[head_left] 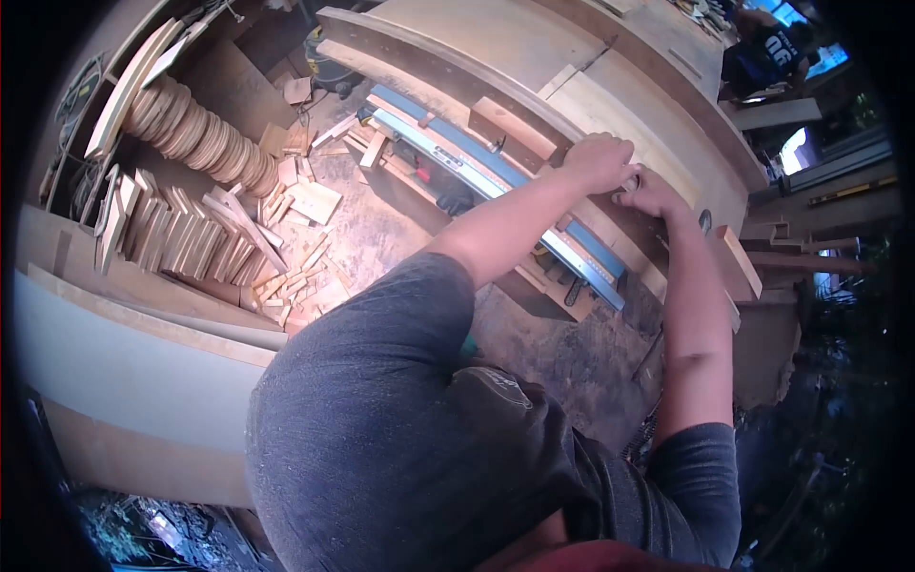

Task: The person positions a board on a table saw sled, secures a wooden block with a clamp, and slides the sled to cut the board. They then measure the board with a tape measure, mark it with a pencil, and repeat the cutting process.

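At the near edge of the wooden workbench [658, 105], my two hands meet close together. My left hand [600, 162] is closed, its back toward me and its fingers bent downward. Just right of it, my right hand [656, 194] curls its fingers inward in a pinch. A small, roundish item [629, 184] shows between the fingertips, mostly covered and too small to name. Below my left forearm runs a long blue and silver metal rail [457, 157]. A wooden block [515, 129] lies along the bench side, left of my left hand.
Stacked round wooden discs [200, 138] and leaning wood pieces [191, 238] fill the left side. Wood offcuts [310, 205] litter the floor. A board end [739, 262] juts out near my right forearm. Another person [772, 52] in a dark numbered shirt is at the upper right.
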`<act>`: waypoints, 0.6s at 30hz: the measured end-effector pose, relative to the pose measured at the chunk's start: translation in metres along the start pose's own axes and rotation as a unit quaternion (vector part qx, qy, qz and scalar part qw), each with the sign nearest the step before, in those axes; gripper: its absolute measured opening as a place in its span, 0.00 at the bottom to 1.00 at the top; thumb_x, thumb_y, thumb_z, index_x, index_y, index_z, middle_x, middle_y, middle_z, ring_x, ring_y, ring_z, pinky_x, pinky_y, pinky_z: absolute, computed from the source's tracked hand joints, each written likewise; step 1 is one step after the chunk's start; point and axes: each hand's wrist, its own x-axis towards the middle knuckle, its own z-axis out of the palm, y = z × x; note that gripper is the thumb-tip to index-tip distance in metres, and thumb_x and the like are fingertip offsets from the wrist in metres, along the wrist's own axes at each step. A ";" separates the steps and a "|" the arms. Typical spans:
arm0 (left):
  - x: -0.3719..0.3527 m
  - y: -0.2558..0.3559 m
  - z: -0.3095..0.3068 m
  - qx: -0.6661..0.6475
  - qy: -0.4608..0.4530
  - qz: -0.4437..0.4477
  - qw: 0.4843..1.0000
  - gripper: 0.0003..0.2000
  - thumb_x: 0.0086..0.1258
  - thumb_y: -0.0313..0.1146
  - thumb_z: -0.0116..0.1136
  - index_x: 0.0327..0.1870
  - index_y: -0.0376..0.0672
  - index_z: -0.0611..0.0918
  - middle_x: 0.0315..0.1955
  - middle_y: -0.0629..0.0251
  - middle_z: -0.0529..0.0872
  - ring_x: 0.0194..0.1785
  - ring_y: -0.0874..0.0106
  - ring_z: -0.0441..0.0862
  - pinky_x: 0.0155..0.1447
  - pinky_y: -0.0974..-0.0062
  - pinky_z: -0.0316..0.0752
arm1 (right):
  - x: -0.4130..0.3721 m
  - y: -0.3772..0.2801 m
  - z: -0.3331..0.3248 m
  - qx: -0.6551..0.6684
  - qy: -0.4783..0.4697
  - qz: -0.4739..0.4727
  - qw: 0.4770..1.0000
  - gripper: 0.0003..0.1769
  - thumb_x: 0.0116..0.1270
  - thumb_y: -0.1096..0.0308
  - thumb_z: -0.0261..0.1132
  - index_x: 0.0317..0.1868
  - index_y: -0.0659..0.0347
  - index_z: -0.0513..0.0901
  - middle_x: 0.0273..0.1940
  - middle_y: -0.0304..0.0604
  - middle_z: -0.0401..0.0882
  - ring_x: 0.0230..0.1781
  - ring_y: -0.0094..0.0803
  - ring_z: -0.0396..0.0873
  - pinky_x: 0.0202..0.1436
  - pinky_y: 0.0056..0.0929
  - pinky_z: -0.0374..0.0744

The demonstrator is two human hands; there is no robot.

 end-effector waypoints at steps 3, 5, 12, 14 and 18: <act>-0.083 0.003 -0.026 -0.046 0.168 0.179 0.968 0.10 0.67 0.38 0.62 0.33 0.42 0.79 0.32 0.58 0.82 0.40 0.53 0.79 0.49 0.55 0.75 | -0.037 -0.032 0.012 -0.025 0.002 0.007 1.000 0.44 0.48 0.51 0.76 0.61 0.70 0.73 0.55 0.63 0.80 0.58 0.50 0.79 0.62 0.39 0.75; -0.184 -0.018 -0.041 -0.047 0.096 0.180 0.978 0.07 0.67 0.34 0.61 0.32 0.42 0.81 0.31 0.60 0.81 0.37 0.56 0.78 0.44 0.60 0.73 | -0.050 -0.038 0.018 -0.043 0.005 -0.007 0.999 0.42 0.48 0.51 0.76 0.58 0.71 0.74 0.52 0.64 0.81 0.55 0.52 0.80 0.59 0.40 0.76; -0.307 -0.316 0.034 -0.434 0.279 -0.581 0.629 0.22 0.78 0.50 0.49 0.55 0.39 0.83 0.32 0.68 0.87 0.27 0.69 0.77 0.35 0.74 0.74 | -0.057 -0.046 0.018 -0.044 0.025 0.020 0.998 0.40 0.49 0.51 0.76 0.55 0.70 0.74 0.51 0.66 0.80 0.55 0.57 0.80 0.59 0.44 0.77; -0.244 -0.336 0.029 -0.465 0.392 -0.573 0.550 0.32 0.78 0.62 0.38 0.65 0.42 0.76 0.44 0.65 0.86 0.34 0.71 0.78 0.40 0.75 0.74 | -0.058 -0.045 0.017 -0.046 -0.003 0.010 0.999 0.39 0.50 0.51 0.77 0.55 0.70 0.73 0.50 0.65 0.81 0.54 0.56 0.80 0.58 0.44 0.78; -0.178 -0.354 0.026 -0.592 0.343 -0.487 0.543 0.42 0.74 0.72 0.29 0.71 0.42 0.67 0.66 0.58 0.72 0.69 0.64 0.69 0.68 0.64 0.65 | -0.060 -0.047 0.008 -0.033 0.011 0.029 0.999 0.38 0.51 0.52 0.77 0.55 0.68 0.74 0.48 0.62 0.83 0.54 0.56 0.81 0.56 0.44 0.78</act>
